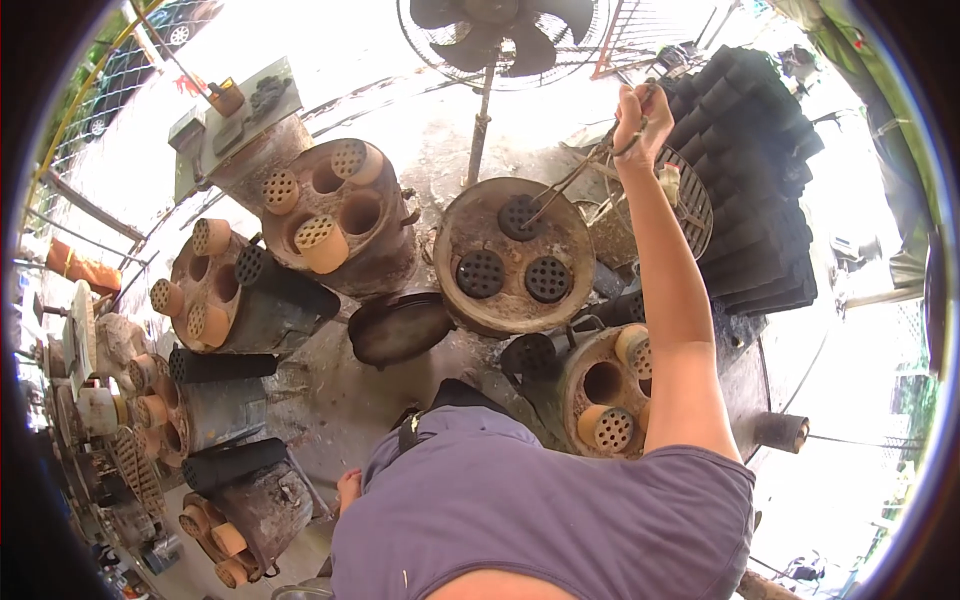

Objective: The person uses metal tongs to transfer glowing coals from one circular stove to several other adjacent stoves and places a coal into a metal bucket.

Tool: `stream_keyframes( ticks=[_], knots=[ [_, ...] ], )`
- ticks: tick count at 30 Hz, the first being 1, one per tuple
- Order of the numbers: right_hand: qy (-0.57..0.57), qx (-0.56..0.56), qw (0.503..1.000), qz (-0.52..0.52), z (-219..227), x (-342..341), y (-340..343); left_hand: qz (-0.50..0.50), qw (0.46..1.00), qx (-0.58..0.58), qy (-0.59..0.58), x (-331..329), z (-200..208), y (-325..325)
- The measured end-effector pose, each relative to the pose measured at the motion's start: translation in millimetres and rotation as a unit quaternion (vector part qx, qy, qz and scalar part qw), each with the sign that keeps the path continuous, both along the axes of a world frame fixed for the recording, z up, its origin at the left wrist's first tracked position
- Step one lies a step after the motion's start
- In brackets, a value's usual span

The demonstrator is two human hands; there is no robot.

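Note:
My right hand is raised at the end of an outstretched arm, its fingers closed round the handles of long metal tongs. The tongs slant down to the left, and their tips reach a black honeycomb coal briquette in the upper hole of a round clay-topped stove. Two more black briquettes, a left one and a right one, fill its lower holes. My left hand hangs low beside my body; my clothing hides most of it, and its fingers are unclear.
Beyond the stove stands a fan on a pole. Black briquettes are stacked at right. Other stoves with tan spent briquettes stand left, another close on my right. A dark round lid lies near the middle stove.

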State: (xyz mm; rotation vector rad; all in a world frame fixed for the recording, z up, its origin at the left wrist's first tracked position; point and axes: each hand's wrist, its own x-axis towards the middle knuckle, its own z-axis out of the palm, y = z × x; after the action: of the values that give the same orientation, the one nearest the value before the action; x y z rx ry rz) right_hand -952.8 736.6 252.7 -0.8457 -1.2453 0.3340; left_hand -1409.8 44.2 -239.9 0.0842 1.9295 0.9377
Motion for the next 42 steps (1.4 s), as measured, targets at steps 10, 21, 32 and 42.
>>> stream_keyframes(
  ticks=[10, 21, 32, 42],
  knots=[
    [-0.066, -0.045, 0.995, -0.057, -2.5, -29.7, 37.7, -0.003, 1.0, -0.012, 0.018, -2.0, 35.3, 4.2],
    [0.086, 0.039, 0.995, 0.006, 101.5, -23.8, -85.2, -0.107, 0.993, -0.032, 0.039, -14.0, 134.1, 88.2],
    [0.014, 0.046, 0.99, -0.131, 62.9, -5.3, -144.3, -0.082, 0.989, -0.1, -0.076, -74.8, 125.6, 129.5],
    [-0.045, 0.014, 0.991, -0.123, 36.4, 18.2, -76.5, -0.195, 0.974, -0.111, 0.001, -55.7, 143.2, 194.6]
  ],
)
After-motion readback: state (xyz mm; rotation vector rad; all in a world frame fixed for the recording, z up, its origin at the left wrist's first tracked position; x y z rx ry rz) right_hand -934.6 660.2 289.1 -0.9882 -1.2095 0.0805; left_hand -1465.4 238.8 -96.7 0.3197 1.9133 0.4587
